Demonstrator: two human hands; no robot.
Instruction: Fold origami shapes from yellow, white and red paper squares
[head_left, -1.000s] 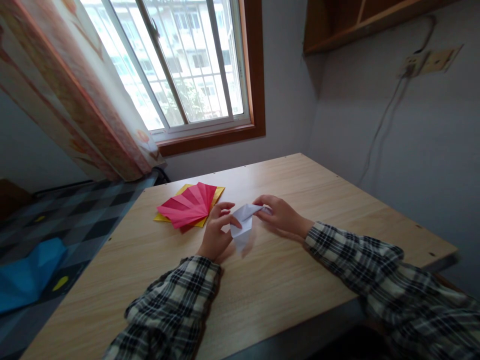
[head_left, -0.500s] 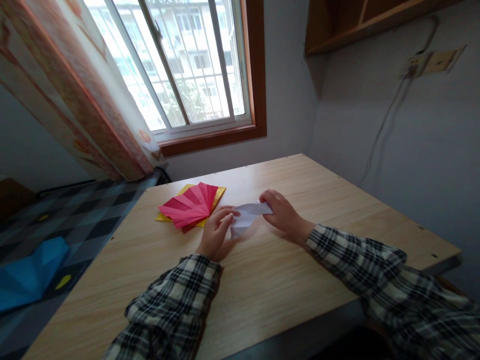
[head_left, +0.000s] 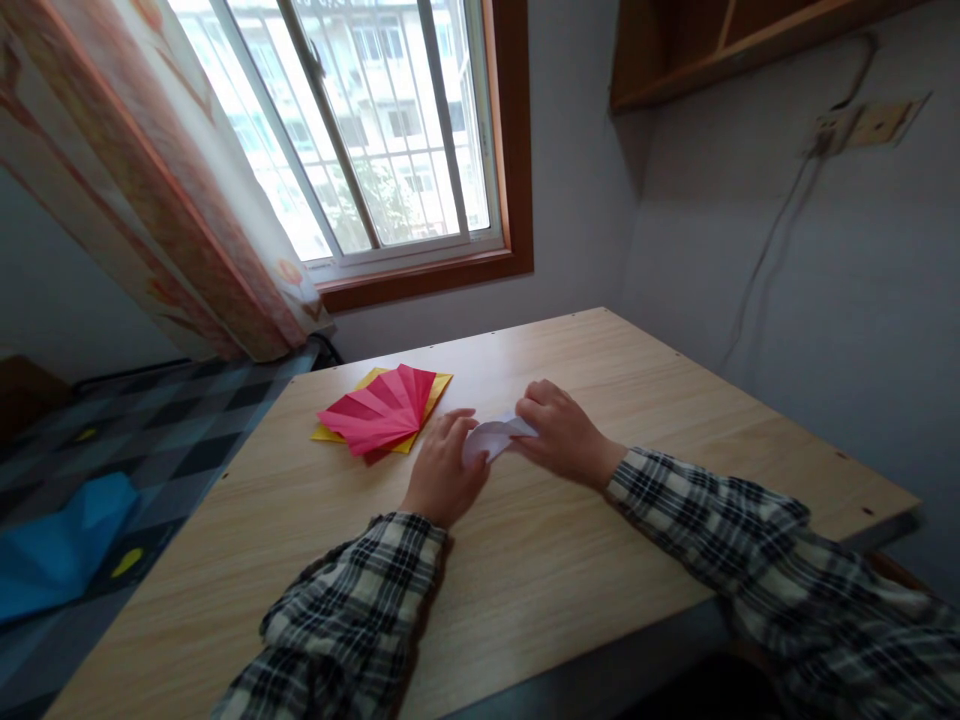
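Note:
A small folded piece of white paper lies on the wooden table between my two hands. My left hand presses down on its left part, palm down with fingers together. My right hand pinches its right end. Most of the paper is hidden under my fingers. Both arms wear plaid sleeves. Just left of my left hand lies a fan of red and pink paper sheets on top of a yellow sheet.
The table stands in a corner, with a window and curtain behind and a wall at the right. A cable hangs from a wall socket. A blue folded shape lies on the chequered floor at the left.
The white paper was held up off the table and has come down flat. My left hand has moved over it and now presses on it; my right hand has closed in.

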